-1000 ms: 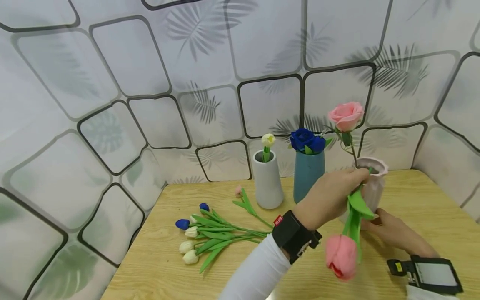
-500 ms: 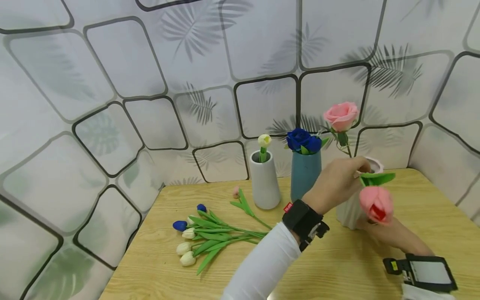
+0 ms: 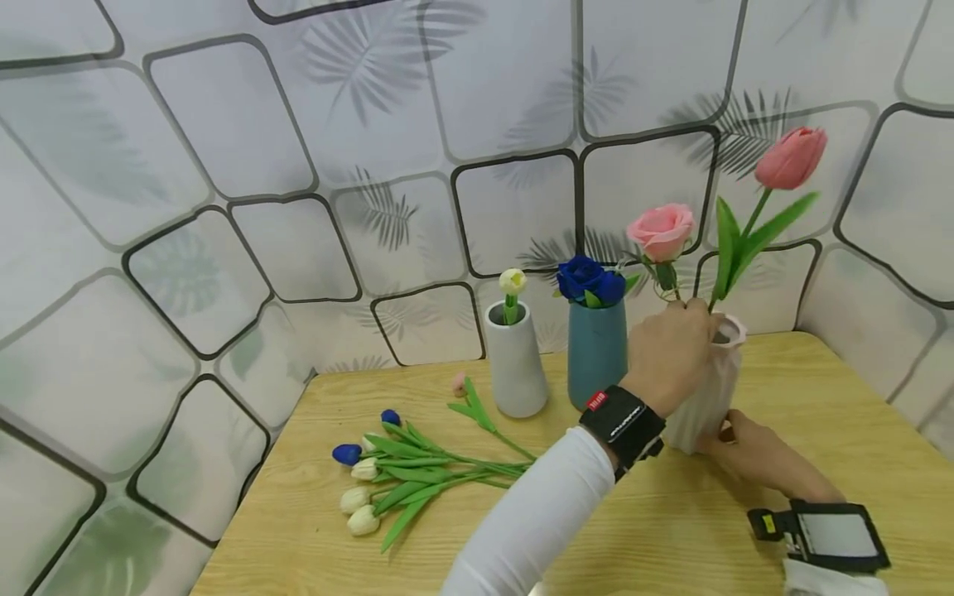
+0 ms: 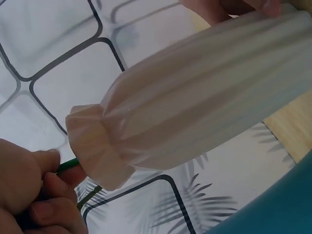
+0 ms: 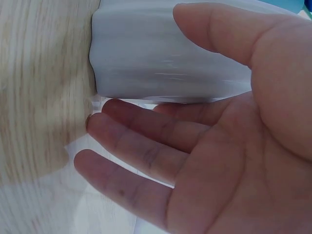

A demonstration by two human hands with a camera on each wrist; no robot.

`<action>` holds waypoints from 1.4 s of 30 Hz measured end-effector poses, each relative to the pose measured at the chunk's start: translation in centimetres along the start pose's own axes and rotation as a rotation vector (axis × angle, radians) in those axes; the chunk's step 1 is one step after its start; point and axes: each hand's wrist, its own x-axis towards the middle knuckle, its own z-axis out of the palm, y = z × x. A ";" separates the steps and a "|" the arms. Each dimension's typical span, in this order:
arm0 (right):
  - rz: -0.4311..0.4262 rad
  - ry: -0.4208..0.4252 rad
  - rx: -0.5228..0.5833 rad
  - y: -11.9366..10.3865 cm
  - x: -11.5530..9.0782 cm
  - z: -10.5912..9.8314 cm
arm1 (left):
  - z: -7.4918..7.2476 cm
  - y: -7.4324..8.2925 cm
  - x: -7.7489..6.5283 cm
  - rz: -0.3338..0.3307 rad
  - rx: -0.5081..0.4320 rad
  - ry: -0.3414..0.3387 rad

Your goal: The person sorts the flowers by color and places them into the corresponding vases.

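Pinched low by the left hand (image 3: pixel 674 352), the pink tulip (image 3: pixel 792 159) stands bloom-up at the fluted vase (image 3: pixel 708 401), whose base the right hand (image 3: pixel 760 457), loosely outstretched, seemingly steadies.

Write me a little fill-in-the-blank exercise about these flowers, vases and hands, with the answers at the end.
The stem pinched by the person's left hand is coloured ____.
The roses in the teal vase are coloured ____.
In the head view, the white vase stands on the teal one's ____ side.
Of the pink rose and the pink tulip above the pale pink vase, the higher bloom is the ____.
Missing words: green; blue; left; tulip.
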 end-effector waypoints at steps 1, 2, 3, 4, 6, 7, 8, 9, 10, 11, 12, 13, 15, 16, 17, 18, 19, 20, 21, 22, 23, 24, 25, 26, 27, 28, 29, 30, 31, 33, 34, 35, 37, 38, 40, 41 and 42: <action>0.000 -0.005 0.001 -0.1 0.0 0.0 | -0.1 0.0 0.0 -0.005 0.008 -0.012; -0.002 -0.009 0.003 -0.1 0.0 0.0 | -0.2 0.0 0.0 -0.010 0.014 -0.023; -0.008 -0.010 0.011 -0.1 0.0 0.0 | -0.2 0.0 0.0 -0.019 0.004 -0.034; -0.012 -0.011 0.015 -0.1 0.0 0.0 | -0.3 -0.1 -0.1 -0.026 -0.013 -0.042; -0.015 -0.012 0.023 -0.1 0.0 0.0 | -0.2 -0.3 -0.3 -0.038 -0.054 -0.053; -0.017 -0.012 0.025 -0.1 0.0 0.0 | -0.1 -0.4 -0.5 -0.039 -0.078 -0.055; -0.017 -0.012 0.025 -0.1 0.0 0.0 | 0.0 -0.6 -0.7 -0.039 -0.105 -0.050; -0.018 -0.012 0.024 -0.1 0.0 0.0 | 0.2 -0.7 -0.9 -0.037 -0.133 -0.041; -0.018 -0.011 0.020 -0.1 0.0 0.0 | 0.4 -0.9 -1.2 -0.036 -0.156 -0.033; -0.015 -0.012 0.013 -0.1 0.0 0.0 | 0.6 -1.1 -1.4 -0.033 -0.183 -0.028; -0.016 -0.010 0.006 -0.1 0.0 -0.1 | 0.8 -1.2 -1.6 -0.029 -0.204 -0.019; -0.015 -0.007 -0.002 -0.1 0.1 -0.1 | 0.9 -1.3 -1.8 -0.028 -0.223 -0.013; -0.010 -0.004 -0.017 -0.1 0.1 -0.2 | 1.3 -1.5 -2.1 -0.021 -0.255 -0.007; -0.009 -0.002 -0.023 -0.1 0.1 -0.3 | 1.4 -1.6 -2.3 -0.014 -0.265 -0.008; -0.008 -0.002 -0.025 0.0 0.1 -0.3 | 1.5 -1.7 -2.4 -0.006 -0.273 -0.006; -0.010 0.000 -0.025 0.0 0.1 -0.4 | 1.6 -1.8 -2.6 0.005 -0.275 -0.001; -0.012 0.001 -0.024 0.1 0.1 -0.4 | 1.8 -2.0 -2.9 0.018 -0.277 0.002; -0.013 0.003 -0.025 0.1 0.1 -0.4 | 1.9 -2.2 -3.1 0.030 -0.277 0.008; -0.016 0.004 -0.023 0.1 0.1 -0.3 | 2.0 -2.4 -3.4 0.041 -0.275 0.012; -0.019 0.007 -0.021 0.1 0.0 -0.3 | 2.2 -2.6 -3.7 0.050 -0.273 0.019; -0.019 0.007 -0.018 0.1 0.0 -0.3 | 2.3 -3.0 -4.1 0.056 -0.268 0.026; -0.019 0.006 -0.015 0.1 0.0 -0.2 | 2.4 -3.3 -4.5 0.060 -0.270 0.029; -0.016 0.006 -0.012 0.1 0.0 -0.2 | 2.5 -3.7 -5.0 0.062 -0.271 0.033; -0.013 0.005 -0.008 0.1 0.1 -0.2 | 2.7 -4.1 -5.5 0.060 -0.280 0.035; -0.012 0.004 -0.004 0.1 0.1 -0.1 | 2.8 -4.6 -6.1 0.060 -0.288 0.038; -0.011 0.006 -0.001 0.0 0.1 -0.1 | 3.0 -5.2 -6.6 0.057 -0.297 0.044; -0.010 0.005 0.003 0.0 0.1 -0.1 | 3.1 -5.7 -7.2 0.055 -0.314 0.050; -0.009 0.007 0.004 -0.1 0.1 0.0 | 3.3 -6.4 -7.8 0.055 -0.343 0.054; -0.009 0.010 0.003 -0.1 0.1 0.0 | 3.5 -7.0 -8.4 0.054 -0.355 0.072; -0.014 0.014 -0.003 -0.1 0.1 0.0 | 3.7 -8.3 -9.5 0.043 -0.371 0.112; -0.014 0.015 -0.004 -0.1 0.1 0.0 | 3.9 -8.9 -10.1 0.038 -0.380 0.133; -0.012 0.017 -0.009 -0.1 0.1 0.0 | 4.0 -9.5 -10.5 0.034 -0.389 0.156; -0.012 0.020 -0.011 0.0 0.1 0.0 | 4.0 -10.8 -11.4 -0.001 -0.411 0.188; -0.012 0.022 -0.013 0.1 0.1 0.0 | 3.9 -11.4 -11.8 -0.024 -0.433 0.192; -0.011 0.026 -0.015 0.1 0.1 0.1 | 3.8 -12.7 -12.6 -0.078 -0.477 0.189; -0.013 0.029 -0.018 0.2 0.2 0.1 | 3.7 -13.3 -12.9 -0.107 -0.481 0.184; -0.016 0.031 -0.018 0.2 0.2 0.2 | 3.5 -14.0 -13.2 -0.136 -0.486 0.171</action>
